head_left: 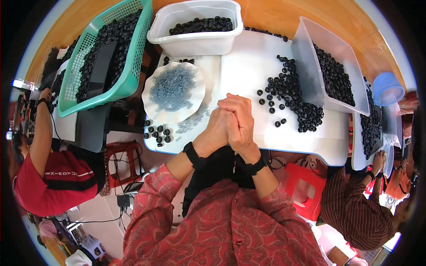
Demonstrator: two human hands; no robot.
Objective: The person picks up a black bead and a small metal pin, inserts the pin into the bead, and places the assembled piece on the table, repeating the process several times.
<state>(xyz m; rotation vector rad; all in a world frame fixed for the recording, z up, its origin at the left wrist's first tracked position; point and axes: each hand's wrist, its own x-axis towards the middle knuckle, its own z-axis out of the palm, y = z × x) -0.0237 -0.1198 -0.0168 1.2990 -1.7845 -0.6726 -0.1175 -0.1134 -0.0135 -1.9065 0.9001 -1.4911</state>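
Observation:
My left hand (216,131) and my right hand (240,119) are pressed together over the near edge of the white table (248,66), fingers folded around each other. Whether anything small sits between them is hidden. A white scalloped dish (153,108) of small grey pieces lies just left of my hands. Loose black rubber rings (290,99) are heaped to the right of my hands. A small cluster of black rings (157,133) sits near the table's front left corner.
A white tub (195,42) of black rings stands at the back. A tilted clear bin (310,75) holds more at the right. A green basket (128,75) of rings is at the left. A person in red sits left; another in stripes sits right, by a red stool (306,188).

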